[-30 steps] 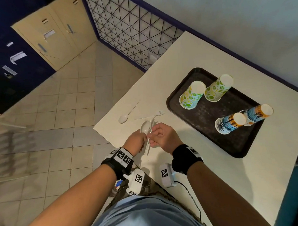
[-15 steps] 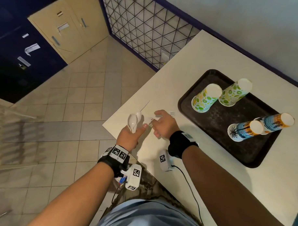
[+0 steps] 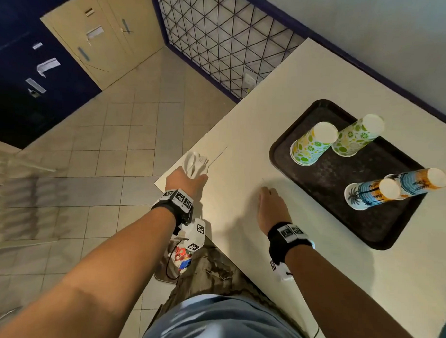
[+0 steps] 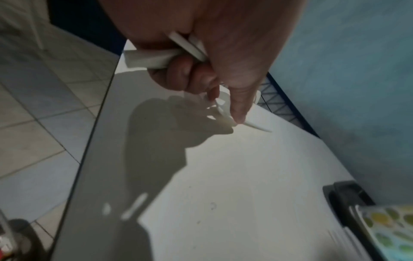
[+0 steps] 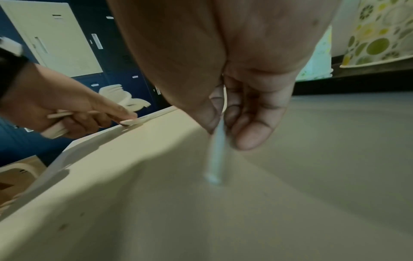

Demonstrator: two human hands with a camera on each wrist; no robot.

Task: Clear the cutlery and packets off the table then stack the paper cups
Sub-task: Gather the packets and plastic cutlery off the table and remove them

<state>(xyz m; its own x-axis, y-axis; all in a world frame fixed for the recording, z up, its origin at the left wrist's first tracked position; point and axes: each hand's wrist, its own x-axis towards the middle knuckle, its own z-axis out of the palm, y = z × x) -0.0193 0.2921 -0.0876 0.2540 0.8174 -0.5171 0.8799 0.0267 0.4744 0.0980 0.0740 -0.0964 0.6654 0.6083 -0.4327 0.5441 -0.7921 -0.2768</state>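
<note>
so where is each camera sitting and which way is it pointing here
Head: worn on the head, looking down at the table, tray and cups; both forearms, left hand and right hand show.
Left wrist: looks along the left hand gripping white cutlery over the table edge.
Right wrist: looks along the right hand pinching a thin white handle; the left hand shows too.
Shared: both wrist views catch the left hand's cutlery and a spotted cup.

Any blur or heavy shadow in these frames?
Head: sharp on the tray, floor at left smeared. Left wrist: soft, hand shadow darkens the table. Right wrist: the thin piece held by the right hand is blurred, cups soft.
</note>
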